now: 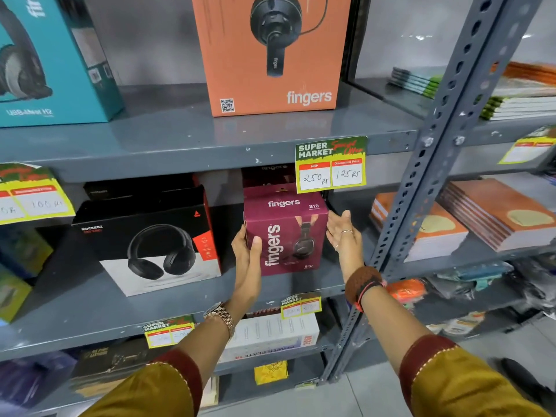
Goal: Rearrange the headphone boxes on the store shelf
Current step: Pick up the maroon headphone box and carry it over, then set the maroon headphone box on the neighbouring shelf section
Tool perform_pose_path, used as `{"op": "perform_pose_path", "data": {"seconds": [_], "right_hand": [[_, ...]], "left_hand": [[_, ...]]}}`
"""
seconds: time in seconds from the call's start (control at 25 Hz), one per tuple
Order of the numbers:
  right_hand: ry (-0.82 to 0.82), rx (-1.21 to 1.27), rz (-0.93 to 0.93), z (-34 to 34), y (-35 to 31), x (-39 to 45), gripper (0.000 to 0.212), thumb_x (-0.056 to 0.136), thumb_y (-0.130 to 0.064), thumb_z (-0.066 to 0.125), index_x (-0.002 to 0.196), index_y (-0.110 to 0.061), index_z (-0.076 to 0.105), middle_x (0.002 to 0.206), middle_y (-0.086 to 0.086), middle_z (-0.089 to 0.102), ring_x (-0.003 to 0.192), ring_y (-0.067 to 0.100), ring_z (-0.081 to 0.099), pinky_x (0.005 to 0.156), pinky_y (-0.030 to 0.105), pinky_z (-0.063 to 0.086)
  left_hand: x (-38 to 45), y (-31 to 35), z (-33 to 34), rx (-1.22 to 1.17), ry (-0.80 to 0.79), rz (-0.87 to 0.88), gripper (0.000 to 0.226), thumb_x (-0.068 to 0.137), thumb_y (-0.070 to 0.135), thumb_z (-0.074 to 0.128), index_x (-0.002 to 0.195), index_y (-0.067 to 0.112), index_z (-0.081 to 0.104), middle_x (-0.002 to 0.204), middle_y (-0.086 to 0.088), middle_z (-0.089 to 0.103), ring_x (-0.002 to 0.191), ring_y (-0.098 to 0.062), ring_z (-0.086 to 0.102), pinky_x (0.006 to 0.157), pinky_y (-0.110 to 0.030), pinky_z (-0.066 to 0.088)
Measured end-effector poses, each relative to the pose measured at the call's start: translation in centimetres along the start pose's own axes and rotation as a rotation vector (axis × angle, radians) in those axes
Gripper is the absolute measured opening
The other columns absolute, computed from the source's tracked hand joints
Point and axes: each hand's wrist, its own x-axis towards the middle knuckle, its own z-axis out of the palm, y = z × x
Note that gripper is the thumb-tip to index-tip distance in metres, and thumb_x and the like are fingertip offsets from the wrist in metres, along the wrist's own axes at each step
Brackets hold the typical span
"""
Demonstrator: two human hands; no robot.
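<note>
Head view: a maroon box [285,233] stands upright on the middle shelf [168,302] of a grey metal rack, printed "fingers" on its top and again vertically down its front, with "S10" at the top right and bottom right and a picture of headphones. Just above it a price tag [331,164] hangs from the upper shelf edge, reading "SUPER MARKET", "MRP 250 rs" and "Discounted Price 125 rs".

To the left on the same shelf sits a black box [150,245] marked "ROCKERZ", showing black over-ear headphones. On the upper shelf stand an orange box [270,55] lettered "fingers" with a QR code, and a teal box [51,61] whose lower line is blurred.

The left hand [246,260] presses against the maroon box's left side, thumb laid on the front face. The right hand [344,236] is open, palm towards the box's right side, close beside it; whether it touches cannot be told. The hands flank the box, one on each side.
</note>
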Motion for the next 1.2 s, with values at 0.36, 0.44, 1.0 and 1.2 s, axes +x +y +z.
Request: {"op": "perform_pose_path", "data": {"seconds": [0.36, 0.44, 1.0, 1.2], "right_hand": [[0.123, -0.034, -0.12, 1.2, 0.3, -3.2, 0.042, 0.098, -0.041, 0.031, 0.13, -0.022, 0.048, 0.135, -0.004, 0.05, 0.123, 0.007, 0.047, 0.105, 0.017, 0.036], [0.137, -0.033, -0.211, 2.5, 0.0, -4.7, 0.035, 0.098, -0.038, 0.034, 0.124, -0.025, 0.053, 0.124, -0.01, 0.056, 0.116, 0.002, 0.05, 0.093, 0.005, 0.039], [-0.325, -0.061, 0.123, 18.5, -1.5, -7.1, 0.066, 0.093, -0.058, 0.014, 0.145, -0.017, 0.023, 0.155, 0.001, 0.021, 0.139, 0.016, 0.024, 0.119, 0.033, 0.016], [-0.262, -0.121, 0.234, 22.6, -1.5, -8.3, 0.073, 0.091, -0.061, 0.006, 0.145, -0.014, 0.022, 0.15, 0.002, 0.027, 0.138, 0.018, 0.026, 0.116, 0.033, 0.017]], "left_hand": [[-1.2, -0.1, -1.1, -0.001, -0.016, -0.024, 0.053, 0.1, 0.035, 0.027, 0.149, 0.024, 0.01, 0.157, 0.003, 0.014, 0.141, -0.008, 0.02, 0.111, -0.024, 0.022], [-1.8, 0.0, -2.2, 0.025, 0.027, 0.009, 0.05, 0.101, 0.035, 0.026, 0.148, 0.025, 0.013, 0.158, 0.004, 0.014, 0.144, -0.009, 0.016, 0.117, -0.029, 0.017], [-1.5, 4.5, -20.1, 0.107, 0.562, -0.048, 0.058, 0.101, 0.042, 0.021, 0.15, 0.016, 0.005, 0.161, 0.0, 0.0, 0.147, -0.014, 0.007, 0.119, -0.031, 0.007], [0.4, 4.0, -25.6, 0.015, 0.254, -0.291, 0.091, 0.077, 0.082, 0.014, 0.149, 0.027, 0.019, 0.159, 0.004, 0.019, 0.144, -0.013, 0.02, 0.12, -0.035, 0.01]]}}
